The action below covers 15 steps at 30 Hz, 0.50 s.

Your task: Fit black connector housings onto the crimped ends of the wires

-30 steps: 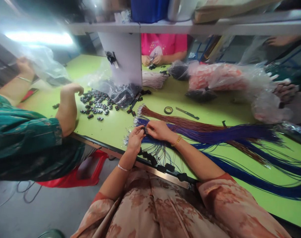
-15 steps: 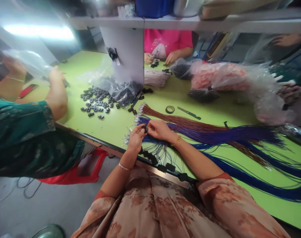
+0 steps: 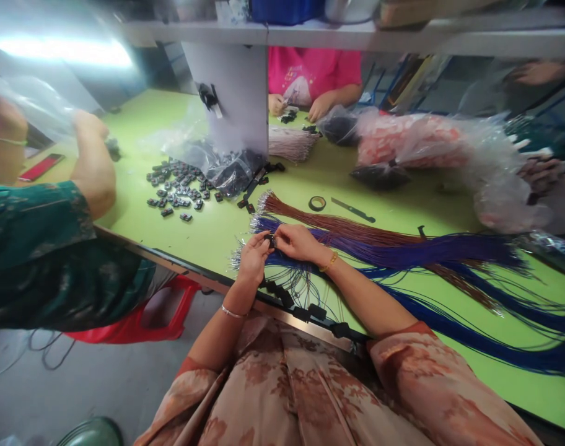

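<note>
My left hand (image 3: 253, 259) is closed on a small black plastic connector (image 3: 269, 240) just above the near edge of the table. Against the connector's right side, my right hand (image 3: 295, 241) is pinched shut; what lies between its fingertips is hidden. Under and beside my hands runs a bundle of blue wires (image 3: 431, 253) with silvery terminals at its left end. A bundle of brown wires (image 3: 319, 214) lies just behind it. Along the table edge by my left wrist is a row of black pieces (image 3: 301, 312).
Loose black connectors (image 3: 178, 186) lie left of a plastic bag (image 3: 233, 173). A tape roll (image 3: 316, 203) and a flat blade (image 3: 353, 209) sit behind the wires. Bagged orange-white parts (image 3: 407, 141) stand at back right. A co-worker's arm (image 3: 94, 167) is at left; another person (image 3: 315, 77) sits opposite.
My hands stay together at the connector, with hardly any shift. The co-worker's hands at left, with a clear bag, have moved further left. The whole view has shifted slightly.
</note>
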Available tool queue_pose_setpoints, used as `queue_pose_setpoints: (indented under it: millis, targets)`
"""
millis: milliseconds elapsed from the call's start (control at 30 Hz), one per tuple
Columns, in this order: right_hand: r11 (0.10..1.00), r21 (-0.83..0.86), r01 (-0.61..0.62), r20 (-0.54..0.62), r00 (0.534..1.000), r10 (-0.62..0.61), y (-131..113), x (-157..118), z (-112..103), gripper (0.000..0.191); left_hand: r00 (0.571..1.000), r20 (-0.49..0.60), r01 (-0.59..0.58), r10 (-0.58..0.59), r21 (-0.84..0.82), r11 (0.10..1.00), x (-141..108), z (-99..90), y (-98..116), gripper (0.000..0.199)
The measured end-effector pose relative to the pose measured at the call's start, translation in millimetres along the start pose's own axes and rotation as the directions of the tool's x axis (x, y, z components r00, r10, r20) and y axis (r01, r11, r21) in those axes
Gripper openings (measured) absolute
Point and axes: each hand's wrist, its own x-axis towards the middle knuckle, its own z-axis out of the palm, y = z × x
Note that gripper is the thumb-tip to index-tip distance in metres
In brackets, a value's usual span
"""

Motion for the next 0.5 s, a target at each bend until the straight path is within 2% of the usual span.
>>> queue_pose_setpoints:
  millis: [200,300,367,400,433,467,500]
  targets:
    - [0.997,-0.063,-0.034,0.025,0.999,0.036,-3,-1,0,0.011,1.000,0.006,-0.012,0.011,0.091,0.996,3,1.1,-2,0.030]
    - [0.994,0.100,-0.049,0.059,0.997,0.043,1,0,-6,0.013,0.998,0.018,-0.064,0.062,0.168,0.984,-1,1.6,-3,0.027]
    - [0.949,0.294,-0.114,0.132,0.988,0.078,6,1,-13,0.020,0.970,0.046,-0.240,0.238,0.293,0.925,-14,3.6,-6,0.024]
    - [0.913,0.377,-0.155,0.179,0.980,0.093,8,2,-16,0.023,0.926,0.097,-0.373,0.364,0.376,0.848,-24,5.3,-7,0.023]
    - [0.883,0.428,-0.191,0.221,0.970,0.102,11,4,-18,0.025,0.852,0.198,-0.518,0.484,0.452,0.726,-36,7.4,-10,0.023]
    - [0.870,0.445,-0.211,0.250,0.962,0.106,13,5,-20,0.026,0.744,0.349,-0.663,0.570,0.495,0.562,-48,9.9,-13,0.023]
    - [0.877,0.429,-0.214,0.259,0.960,0.108,15,6,-21,0.025,0.606,0.529,-0.792,0.595,0.471,0.388,-60,12.8,-16,0.023]
